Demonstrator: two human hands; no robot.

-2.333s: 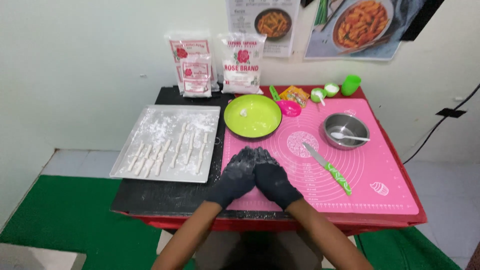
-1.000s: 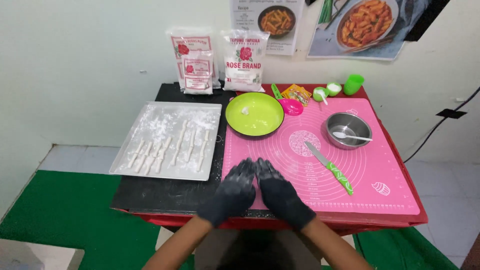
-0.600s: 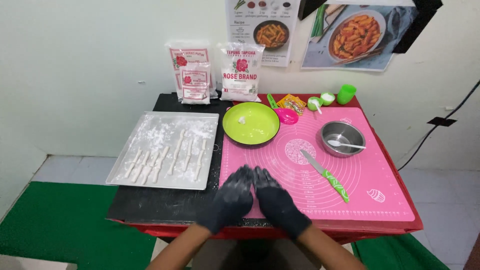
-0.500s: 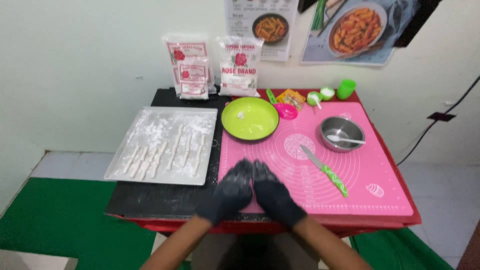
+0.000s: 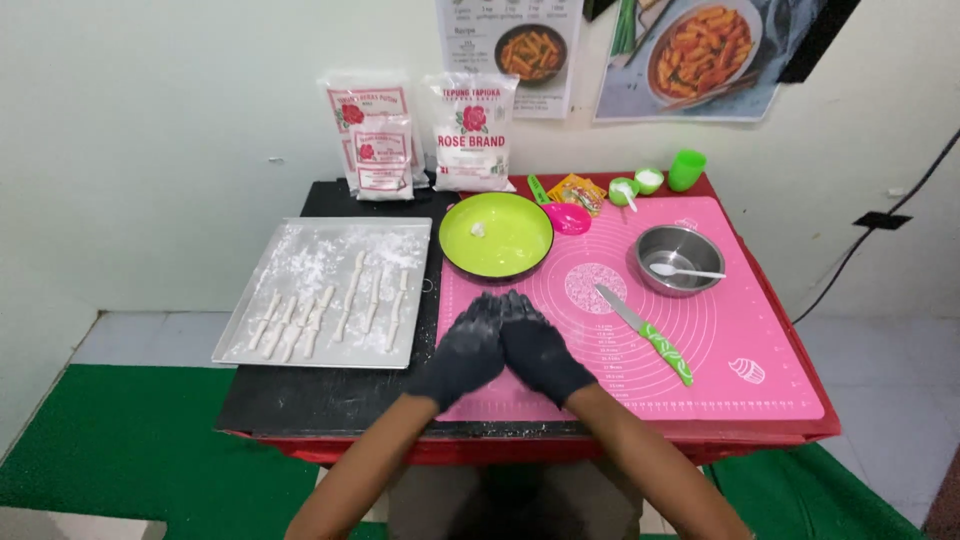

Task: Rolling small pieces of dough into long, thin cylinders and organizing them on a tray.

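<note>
The mat [image 5: 720, 350] covers the right part of the table [image 5: 300, 400], and the tray [image 5: 330, 290] lies to its left. On the tray, dough sticks [image 5: 330, 310] lie in rows. The left hand [image 5: 468, 350] and right hand [image 5: 538, 345] rest side by side, touching, on the mat's near left part. Behind them sits the bowl [image 5: 497, 236] at the mat's far edge. Right of the hands lies the knife [image 5: 648, 335] (set at a slant), and behind it stands the metal bowl [image 5: 682, 259] with a spoon [image 5: 685, 271] in it. Flour bags [image 5: 420, 135] stand against the wall behind the tray and bowl. Small cups [image 5: 655, 178] stand at the far right.
</note>
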